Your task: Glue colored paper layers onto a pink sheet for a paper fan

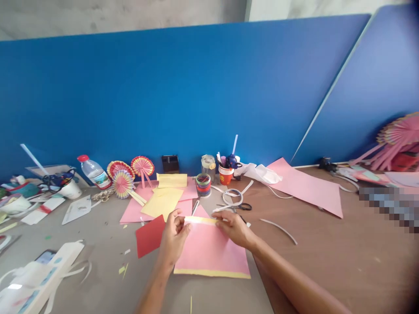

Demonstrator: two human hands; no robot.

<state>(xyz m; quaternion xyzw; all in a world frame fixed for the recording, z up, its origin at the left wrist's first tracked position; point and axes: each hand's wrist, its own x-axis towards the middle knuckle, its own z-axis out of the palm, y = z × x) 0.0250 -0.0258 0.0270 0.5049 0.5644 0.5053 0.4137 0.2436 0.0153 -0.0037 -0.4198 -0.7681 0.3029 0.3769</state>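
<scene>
A pink paper sheet [212,250] with yellow strips along its near and far edges lies in front of me. My left hand [175,233] pinches its far left corner between thumb and fingers. At the far edge's right part, my right hand [234,226] has thumb and fingers closed on the yellow-edged paper. Left of the sheet is a piece of red paper [149,236], partly behind my left hand. Just beyond my hands lie a craft knife [195,207], a roll of white tape [232,198] and black-handled scissors [245,206].
Yellow paper [163,202] and pink paper lie behind. Paper fans [142,166], a water bottle [95,172], a jar [208,165] and a red cup of tools [225,175] line the blue partition [163,96]. A power strip [52,279] sits at left; a large pink sheet [307,187] at right.
</scene>
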